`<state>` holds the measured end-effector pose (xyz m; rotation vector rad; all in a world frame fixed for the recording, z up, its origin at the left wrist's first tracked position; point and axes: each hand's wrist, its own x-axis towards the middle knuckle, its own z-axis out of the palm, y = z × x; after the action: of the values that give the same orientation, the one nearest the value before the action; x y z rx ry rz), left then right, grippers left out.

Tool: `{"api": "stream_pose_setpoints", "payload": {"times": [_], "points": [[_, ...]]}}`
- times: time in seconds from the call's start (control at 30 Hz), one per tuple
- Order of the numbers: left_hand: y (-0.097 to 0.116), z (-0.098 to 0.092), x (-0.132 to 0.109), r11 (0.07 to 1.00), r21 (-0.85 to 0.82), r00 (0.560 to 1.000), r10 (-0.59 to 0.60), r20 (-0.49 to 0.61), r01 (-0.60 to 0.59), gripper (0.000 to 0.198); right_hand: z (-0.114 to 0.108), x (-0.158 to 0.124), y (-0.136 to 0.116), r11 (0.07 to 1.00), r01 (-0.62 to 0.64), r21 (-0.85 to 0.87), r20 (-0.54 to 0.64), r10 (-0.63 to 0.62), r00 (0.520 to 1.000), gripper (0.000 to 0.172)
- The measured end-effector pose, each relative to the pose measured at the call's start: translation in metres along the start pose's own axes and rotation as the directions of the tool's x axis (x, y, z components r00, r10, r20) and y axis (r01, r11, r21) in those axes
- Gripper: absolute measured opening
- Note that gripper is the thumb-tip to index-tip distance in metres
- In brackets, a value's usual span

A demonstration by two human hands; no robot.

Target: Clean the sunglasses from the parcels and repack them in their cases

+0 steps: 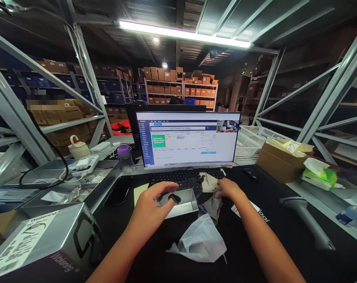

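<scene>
My left hand (154, 204) is curled at the left side of an open silver-white box (182, 210). At its thumb tip, over the box, is a small black curved object (174, 197), apparently pinched between thumb and fingers; its kind does not show clearly. Beyond the box's right side, my right hand (229, 189) has its fingers closed on a crumpled grey cloth (215, 207); the fingertips are partly hidden. A beige crumpled piece (209, 182) lies beside those fingers, over the keyboard (169, 177). Crumpled white wrapping (204, 239) rests on the black mat in front of the box.
Behind the keyboard stands a lit monitor (190, 141). A grey barcode scanner (309, 220), black mouse (250, 173) and cardboard box (280, 161) are on the right. On the left are a printed product box (45, 243), a black phone (118, 190) and a purple-lidded bottle (125, 159).
</scene>
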<state>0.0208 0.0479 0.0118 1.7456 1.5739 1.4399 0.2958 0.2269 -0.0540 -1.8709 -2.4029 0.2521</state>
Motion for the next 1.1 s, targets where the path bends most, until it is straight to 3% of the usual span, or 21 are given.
{"api": "stream_pose_setpoints", "payload": {"times": [0.3, 0.63, 0.8, 0.93, 1.03, 1.1], "points": [[-0.002, 0.0, 0.002, 0.998, -0.052, 0.999, -0.039, -0.014, 0.038, 0.032, 0.014, 0.015, 0.011, 0.994, 0.036, -0.107, 0.061, -0.03, 0.998, 0.024], [-0.011, -0.008, 0.006, 0.999, 0.05, 1.0, 0.018, -0.015, -0.017, 0.031, 0.022, 0.022, 0.016, 0.997, 0.077, -0.007, -0.026, -0.077, 0.997, 0.025], [-0.013, -0.006, 0.007, 0.999, 0.033, 1.0, 0.003, -0.018, -0.002, 0.03, 0.028, 0.022, 0.012, 0.98, 0.112, 0.164, -0.096, -0.097, 0.991, 0.018], [-0.011, -0.004, 0.006, 0.999, -0.037, 1.0, -0.025, 0.0, 0.025, 0.027, 0.021, 0.021, 0.012, 0.919, 0.063, 0.389, -0.236, 0.033, 0.971, 0.009], [-0.01, -0.002, 0.005, 0.999, -0.041, 0.999, -0.024, -0.025, 0.023, 0.028, 0.004, 0.019, 0.016, 0.792, 0.031, 0.609, -0.319, 0.209, 0.924, 0.018], [-0.01, 0.001, 0.004, 1.0, 0.008, 0.999, 0.003, -0.048, -0.003, 0.031, -0.011, 0.016, 0.019, 0.654, 0.035, 0.756, -0.285, 0.28, 0.917, 0.025]]}}
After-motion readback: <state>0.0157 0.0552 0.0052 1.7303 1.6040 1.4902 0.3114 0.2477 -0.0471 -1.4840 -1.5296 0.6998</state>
